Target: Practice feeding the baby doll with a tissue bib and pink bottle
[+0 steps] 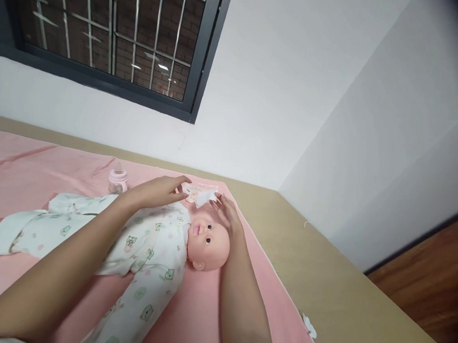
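Left hand (159, 191): the thumb and fingertips are brought close together around the left end of the packet (192, 190), which seems to be pinched lightly; the forearm is passed over the doll's body.
Right hand (226, 210): the fingers are loosely curved and slightly parted at the right end of the sheet (206, 197); whether it is gripped or only touched cannot be told.
Packet and sheet: both are found just beyond the doll's head, towards the far right corner of the cloth (198, 311); the white sheet is seen in front of the printed packet, but whether they are joined cannot be told.
Doll (209, 247): it is laid face up on the cloth, with its head to the right, and is dressed in a white printed suit (140, 242).
Bottle (118, 178): it is stood upright on the far side of the doll, left of the left hand.
Handling: the step in hand is judged to be the parting of sheet and packet. The packet is best steadied at its left end without being crushed, while the sheet is taken by a firm edge and drawn low and evenly. If it is tugged by one corner, it may be torn or bunched.
Clearance: the doll's head is best left unpressed by the right wrist, which is held close beside it.
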`<state>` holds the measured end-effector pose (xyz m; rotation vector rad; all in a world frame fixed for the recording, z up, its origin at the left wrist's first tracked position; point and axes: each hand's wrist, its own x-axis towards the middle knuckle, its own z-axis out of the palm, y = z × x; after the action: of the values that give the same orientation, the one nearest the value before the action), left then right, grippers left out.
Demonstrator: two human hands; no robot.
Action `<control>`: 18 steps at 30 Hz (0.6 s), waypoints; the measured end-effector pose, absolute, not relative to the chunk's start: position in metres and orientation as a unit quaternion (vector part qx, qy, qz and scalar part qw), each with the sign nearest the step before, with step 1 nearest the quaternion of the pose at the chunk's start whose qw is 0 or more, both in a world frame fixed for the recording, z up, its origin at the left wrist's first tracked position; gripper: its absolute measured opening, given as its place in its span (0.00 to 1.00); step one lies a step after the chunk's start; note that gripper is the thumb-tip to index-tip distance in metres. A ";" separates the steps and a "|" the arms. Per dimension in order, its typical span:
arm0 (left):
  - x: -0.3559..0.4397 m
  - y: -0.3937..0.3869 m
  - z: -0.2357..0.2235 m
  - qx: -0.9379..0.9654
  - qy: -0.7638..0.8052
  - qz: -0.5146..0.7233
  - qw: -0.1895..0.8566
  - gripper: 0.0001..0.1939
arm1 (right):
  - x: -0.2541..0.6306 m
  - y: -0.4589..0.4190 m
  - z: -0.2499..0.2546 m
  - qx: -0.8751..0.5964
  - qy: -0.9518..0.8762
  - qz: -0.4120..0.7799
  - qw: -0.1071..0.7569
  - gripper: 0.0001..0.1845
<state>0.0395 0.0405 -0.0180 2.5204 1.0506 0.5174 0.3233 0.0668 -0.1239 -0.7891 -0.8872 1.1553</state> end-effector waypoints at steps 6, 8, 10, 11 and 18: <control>0.036 0.043 -0.023 0.898 0.322 0.238 0.181 0.28 | 0.319 0.044 -0.065 -0.490 -0.551 0.409 0.538 0.16; 0.037 0.042 -0.024 0.903 0.300 0.259 0.165 0.28 | 0.308 0.033 -0.044 -0.517 -0.601 0.357 0.495 0.15; 0.038 0.041 -0.024 0.907 0.276 0.282 0.151 0.28 | 0.294 0.023 -0.026 -0.528 -0.644 0.314 0.456 0.14; 0.038 0.041 -0.024 0.907 0.263 0.294 0.147 0.28 | 0.286 0.018 -0.019 -0.529 -0.665 0.291 0.439 0.13; 0.035 0.043 -0.021 0.913 0.206 0.321 0.146 0.29 | 0.251 -0.012 0.006 -0.493 -0.765 0.211 0.356 0.09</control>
<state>0.0354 0.0429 -0.0207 2.6276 0.5942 0.9243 0.2514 -0.0122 0.0063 -1.2720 -1.9767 0.5442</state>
